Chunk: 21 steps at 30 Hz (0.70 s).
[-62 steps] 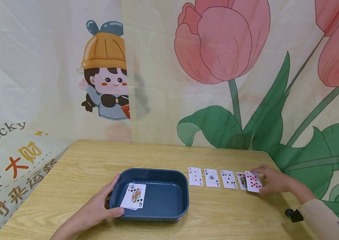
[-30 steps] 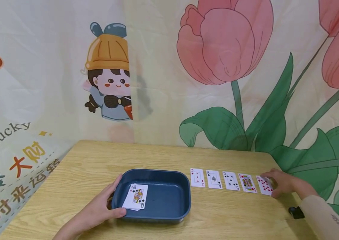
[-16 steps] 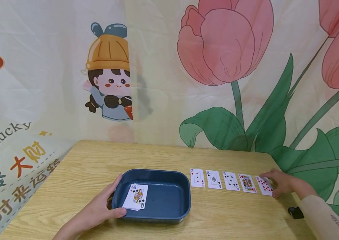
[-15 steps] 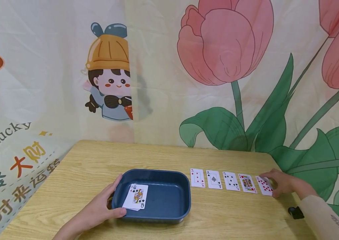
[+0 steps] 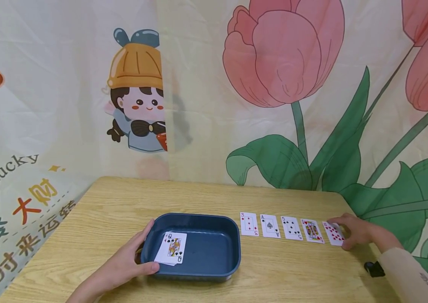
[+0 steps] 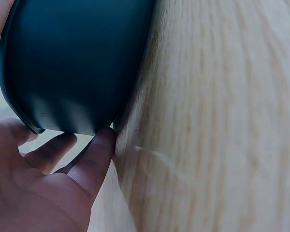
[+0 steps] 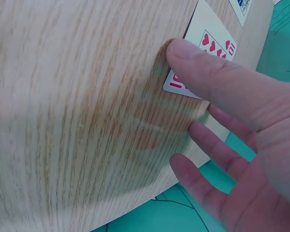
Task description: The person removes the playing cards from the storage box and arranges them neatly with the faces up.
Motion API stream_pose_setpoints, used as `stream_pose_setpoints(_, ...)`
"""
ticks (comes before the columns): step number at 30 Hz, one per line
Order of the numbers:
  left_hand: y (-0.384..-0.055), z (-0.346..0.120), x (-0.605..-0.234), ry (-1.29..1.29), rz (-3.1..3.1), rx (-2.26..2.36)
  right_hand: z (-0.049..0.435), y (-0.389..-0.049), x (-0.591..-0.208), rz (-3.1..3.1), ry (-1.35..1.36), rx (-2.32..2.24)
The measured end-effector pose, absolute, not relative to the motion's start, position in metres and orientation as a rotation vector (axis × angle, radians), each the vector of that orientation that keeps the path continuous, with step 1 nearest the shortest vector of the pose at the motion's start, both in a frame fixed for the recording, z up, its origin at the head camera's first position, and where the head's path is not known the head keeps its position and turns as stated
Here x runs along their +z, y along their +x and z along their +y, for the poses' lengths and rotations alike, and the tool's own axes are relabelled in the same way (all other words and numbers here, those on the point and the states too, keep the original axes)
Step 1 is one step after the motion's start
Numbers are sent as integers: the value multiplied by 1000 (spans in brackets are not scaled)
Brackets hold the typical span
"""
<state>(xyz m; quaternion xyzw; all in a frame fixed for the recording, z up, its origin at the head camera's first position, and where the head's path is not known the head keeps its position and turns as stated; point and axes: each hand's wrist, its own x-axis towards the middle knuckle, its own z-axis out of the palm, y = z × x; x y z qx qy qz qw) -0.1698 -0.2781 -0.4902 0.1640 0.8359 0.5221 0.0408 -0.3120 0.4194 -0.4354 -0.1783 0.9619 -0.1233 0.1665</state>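
Tabletop (image 5: 293, 273), card (image 5: 333, 235) partly under right hand (image 5: 358, 232)

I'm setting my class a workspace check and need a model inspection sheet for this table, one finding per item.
Surface: wood-grain table.
Job's things: dark blue tray with a black queen lying over other cards; beside it, left to right in the head view, three of diamonds, ace of spades, black five, face card of hearts, ten of hearts.
Clutter: nothing seen.
Left hand: holds the tray's left end.
Right hand: touches the ten of hearts; whether it pinches it, cannot tell.
Cables: nothing seen.
Surroundings: printed backdrop with tulips and a cartoon figure; a small dark object by the right sleeve, unidentified.
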Motion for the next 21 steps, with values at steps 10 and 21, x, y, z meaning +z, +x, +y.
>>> stream_pose_setpoints(10,-170,-277,-489,491,2555,1592,422,-312,-437,2745,-506,-387)
stream_pose_setpoints(21,-170,-278,-487,452,2539,1585,396,-306,-423,2834,-647,-378)
